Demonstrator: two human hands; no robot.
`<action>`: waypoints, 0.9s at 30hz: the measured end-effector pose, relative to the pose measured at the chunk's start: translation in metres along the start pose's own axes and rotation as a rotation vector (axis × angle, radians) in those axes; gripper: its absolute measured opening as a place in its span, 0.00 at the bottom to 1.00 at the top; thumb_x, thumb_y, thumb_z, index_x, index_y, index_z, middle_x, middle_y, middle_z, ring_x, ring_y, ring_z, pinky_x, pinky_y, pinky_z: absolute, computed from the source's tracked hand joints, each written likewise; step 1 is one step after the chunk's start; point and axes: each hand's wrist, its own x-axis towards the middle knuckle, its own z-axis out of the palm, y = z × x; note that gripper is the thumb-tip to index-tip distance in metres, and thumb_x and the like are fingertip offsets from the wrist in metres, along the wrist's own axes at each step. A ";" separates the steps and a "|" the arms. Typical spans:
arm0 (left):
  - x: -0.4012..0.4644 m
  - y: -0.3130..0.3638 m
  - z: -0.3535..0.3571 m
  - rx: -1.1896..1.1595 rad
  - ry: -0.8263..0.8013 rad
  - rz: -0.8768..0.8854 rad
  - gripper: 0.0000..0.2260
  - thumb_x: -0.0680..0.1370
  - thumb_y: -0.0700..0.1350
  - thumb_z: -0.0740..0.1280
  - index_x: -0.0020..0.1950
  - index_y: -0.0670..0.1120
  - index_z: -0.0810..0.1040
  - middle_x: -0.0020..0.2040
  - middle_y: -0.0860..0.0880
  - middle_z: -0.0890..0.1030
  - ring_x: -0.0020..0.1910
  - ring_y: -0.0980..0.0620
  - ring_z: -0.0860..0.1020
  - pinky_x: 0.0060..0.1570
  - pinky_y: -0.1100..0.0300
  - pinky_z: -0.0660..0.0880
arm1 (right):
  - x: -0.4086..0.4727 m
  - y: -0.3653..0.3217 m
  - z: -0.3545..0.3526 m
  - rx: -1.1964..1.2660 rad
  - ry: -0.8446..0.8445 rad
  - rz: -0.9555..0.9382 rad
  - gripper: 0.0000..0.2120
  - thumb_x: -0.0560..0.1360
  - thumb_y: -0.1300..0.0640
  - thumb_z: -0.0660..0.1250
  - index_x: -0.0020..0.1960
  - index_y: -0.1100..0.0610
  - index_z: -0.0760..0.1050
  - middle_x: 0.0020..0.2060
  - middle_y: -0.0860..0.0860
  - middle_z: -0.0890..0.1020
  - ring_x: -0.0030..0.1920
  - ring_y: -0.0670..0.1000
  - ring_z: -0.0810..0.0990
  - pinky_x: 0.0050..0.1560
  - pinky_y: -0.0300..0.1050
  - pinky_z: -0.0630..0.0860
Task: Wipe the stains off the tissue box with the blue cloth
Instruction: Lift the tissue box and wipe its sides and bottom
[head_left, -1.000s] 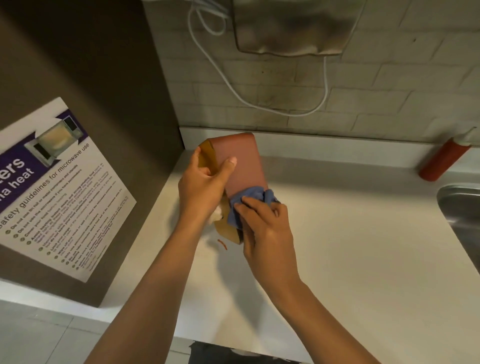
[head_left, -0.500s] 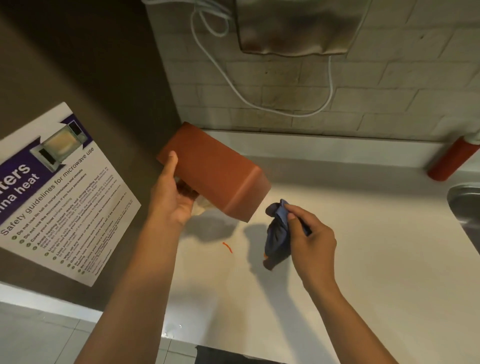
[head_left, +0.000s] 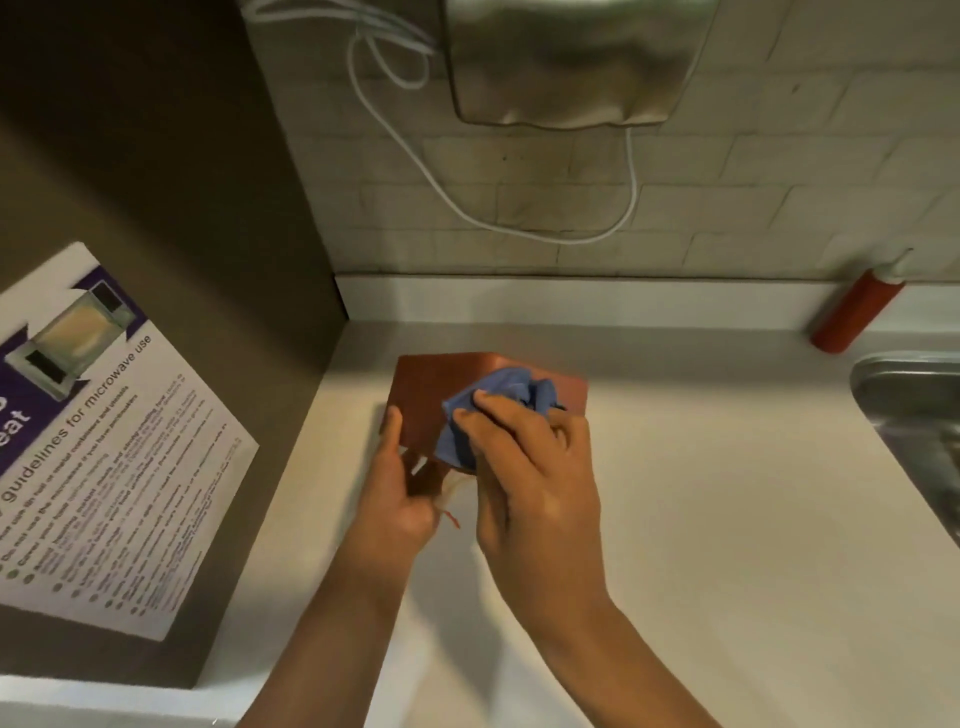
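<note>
A reddish-brown tissue box (head_left: 423, 397) is held just above the pale counter (head_left: 727, 493) near its back left corner. My left hand (head_left: 397, 491) grips the box's near left end, thumb up along its side. My right hand (head_left: 535, 467) grips the bunched blue cloth (head_left: 498, 400) and presses it onto the box's top face. A bit of white tissue shows under the box by my left palm. A small red stain (head_left: 452, 518) lies on the counter between my wrists.
A red squeeze bottle (head_left: 852, 312) leans against the back wall at the right. A steel sink (head_left: 914, 410) sits at the far right edge. A brown panel with a microwave safety poster (head_left: 104, 441) bounds the left. A white cable and metal dispenser hang on the tiled wall.
The box has swung down from being raised at the left to lie flat in front of me. My right hand has brought the hanging cloth back onto the box.
</note>
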 end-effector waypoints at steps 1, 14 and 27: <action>0.002 0.000 -0.001 0.014 0.012 0.008 0.24 0.82 0.60 0.63 0.70 0.45 0.76 0.63 0.45 0.81 0.54 0.49 0.83 0.36 0.58 0.83 | 0.001 -0.003 0.001 -0.009 0.004 -0.019 0.16 0.81 0.54 0.59 0.61 0.59 0.81 0.60 0.55 0.82 0.59 0.61 0.78 0.58 0.57 0.76; 0.005 0.025 -0.013 0.030 -0.014 0.001 0.24 0.79 0.61 0.68 0.68 0.46 0.78 0.61 0.42 0.84 0.56 0.42 0.83 0.47 0.47 0.83 | -0.009 0.007 0.013 -0.106 0.135 0.097 0.13 0.78 0.61 0.65 0.61 0.60 0.81 0.59 0.54 0.82 0.54 0.57 0.75 0.57 0.45 0.74; -0.008 0.064 -0.014 0.060 -0.068 0.082 0.16 0.80 0.61 0.66 0.56 0.49 0.80 0.50 0.46 0.85 0.49 0.47 0.82 0.31 0.53 0.83 | -0.020 0.063 0.002 -0.129 0.114 0.339 0.15 0.76 0.59 0.61 0.57 0.58 0.83 0.53 0.50 0.85 0.48 0.56 0.78 0.56 0.23 0.64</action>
